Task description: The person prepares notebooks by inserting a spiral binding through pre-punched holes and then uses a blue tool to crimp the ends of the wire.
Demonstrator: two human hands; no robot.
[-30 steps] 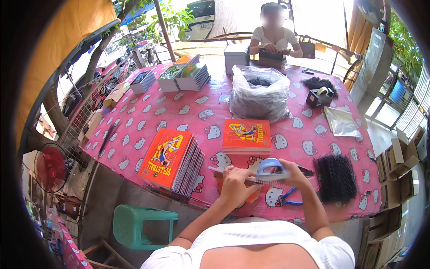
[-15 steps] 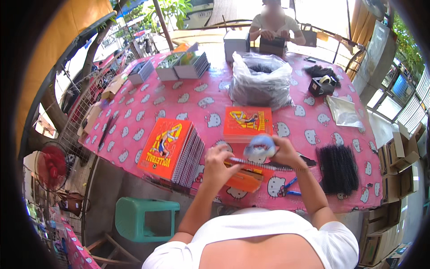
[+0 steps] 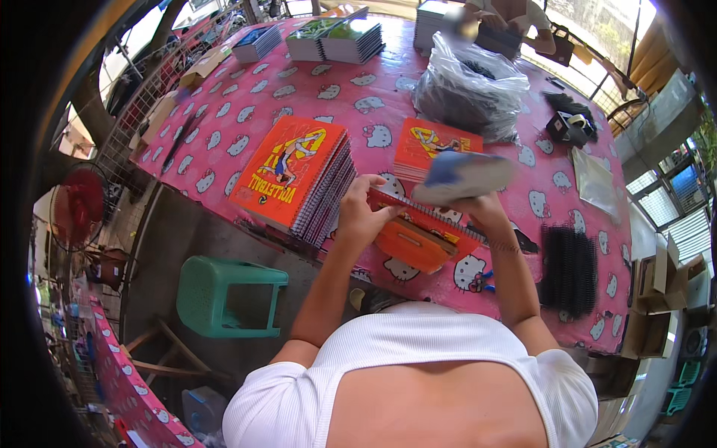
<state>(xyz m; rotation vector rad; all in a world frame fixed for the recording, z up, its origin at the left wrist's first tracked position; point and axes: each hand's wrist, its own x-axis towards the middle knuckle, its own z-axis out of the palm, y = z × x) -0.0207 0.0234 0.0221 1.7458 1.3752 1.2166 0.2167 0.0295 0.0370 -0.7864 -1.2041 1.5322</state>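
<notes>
My left hand (image 3: 364,210) pinches the left end of a red-orange spiral notebook (image 3: 464,233) that stands with its coil edge up. From the notebook's right end a thin length of coil (image 3: 506,246) sticks out near my right wrist. My right hand (image 3: 482,212) is closed on a blue and white object (image 3: 467,178), smeared by motion and held just over the coil edge; I cannot make out its kind. Under the notebook lies an orange block-like piece (image 3: 412,246). A tall stack of volleyball-cover spiral notebooks (image 3: 287,160) stands left of my left hand, and a lower stack (image 3: 432,142) sits beyond.
Black plastic coils (image 3: 567,269) lie at the right, with blue-handled pliers (image 3: 485,284) nearer. A clear plastic bag (image 3: 470,93) of black items and a tape dispenser (image 3: 570,128) stand farther back. A green stool (image 3: 224,299) is at the left. Another person sits across the table.
The view has tipped downward and turned slightly. My right hand has moved the blue and white object, which now looks wider and more blurred. My left hand keeps its hold on the notebook.
</notes>
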